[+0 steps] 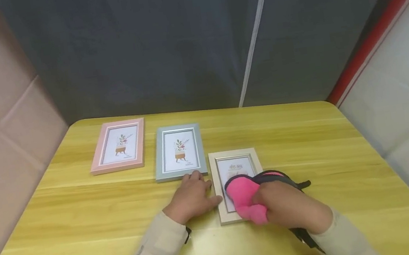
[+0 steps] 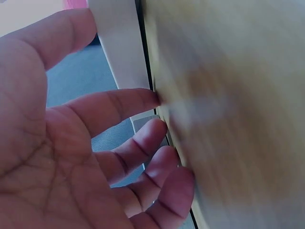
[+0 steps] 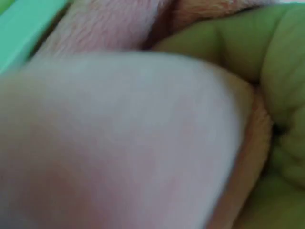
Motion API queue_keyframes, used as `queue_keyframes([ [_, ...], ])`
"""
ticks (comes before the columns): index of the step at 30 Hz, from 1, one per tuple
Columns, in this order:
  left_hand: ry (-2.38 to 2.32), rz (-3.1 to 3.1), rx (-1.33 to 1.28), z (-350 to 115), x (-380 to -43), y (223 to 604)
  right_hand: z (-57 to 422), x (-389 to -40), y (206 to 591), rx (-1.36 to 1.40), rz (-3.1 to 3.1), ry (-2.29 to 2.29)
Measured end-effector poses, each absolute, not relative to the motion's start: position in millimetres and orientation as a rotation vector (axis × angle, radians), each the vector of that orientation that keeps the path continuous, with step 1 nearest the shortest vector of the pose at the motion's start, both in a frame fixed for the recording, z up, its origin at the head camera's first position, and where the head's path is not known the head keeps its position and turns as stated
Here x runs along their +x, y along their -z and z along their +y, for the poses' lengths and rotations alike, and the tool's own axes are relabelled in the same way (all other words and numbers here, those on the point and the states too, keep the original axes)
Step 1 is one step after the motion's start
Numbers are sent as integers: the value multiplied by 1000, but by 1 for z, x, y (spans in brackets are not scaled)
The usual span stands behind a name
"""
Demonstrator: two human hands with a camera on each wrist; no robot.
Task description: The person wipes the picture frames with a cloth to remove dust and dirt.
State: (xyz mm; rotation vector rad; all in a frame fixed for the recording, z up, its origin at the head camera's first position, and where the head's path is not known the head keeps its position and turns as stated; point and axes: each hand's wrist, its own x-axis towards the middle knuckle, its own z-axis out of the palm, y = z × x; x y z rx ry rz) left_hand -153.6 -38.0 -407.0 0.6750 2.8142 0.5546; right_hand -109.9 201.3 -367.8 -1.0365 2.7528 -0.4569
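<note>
In the head view my right hand (image 1: 291, 204) grips a bunched pink cloth (image 1: 244, 193) with black edging, pressed over the picture of a cream photo frame (image 1: 221, 203). The cloth hides the lower right part of that frame, and its print appears upside down. At the frame's left side my left hand (image 1: 192, 196) lies palm down, thumb against the border. Its fingers, loosely bent, rest on the tabletop by the lower edge of a grey-blue photo frame (image 1: 159, 162). Close up in the right wrist view, the fluffy cloth (image 3: 109, 138) fills most of the picture.
A pink photo frame (image 1: 117, 167) lies flat at the back left of the yellow wood-grain table (image 1: 78, 232). Dark curtain (image 1: 146, 48) hangs behind the table's far edge. Pale walls stand on both sides, with a red strip (image 1: 378, 26) on the right.
</note>
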Motion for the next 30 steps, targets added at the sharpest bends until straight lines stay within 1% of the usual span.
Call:
queue_keyframes([
  [4,-640,2814,606,-39,-154,409,188,-107,373,-1225,2701,544],
  [7,-698,2813,571,-39,-154,411,179,-104,379,-1276,2670,522],
  [16,-614,2828,676,-41,-154,409,188,-107,377,-1196,2686,462],
  [21,-592,2805,663,-41,-152,409,199,-112,369,-1085,2758,341],
  [25,-578,2808,665,-40,-152,409,205,-114,366,-1071,2813,258],
  [30,-553,2818,689,-39,-153,410,217,-120,364,-986,2734,445],
])
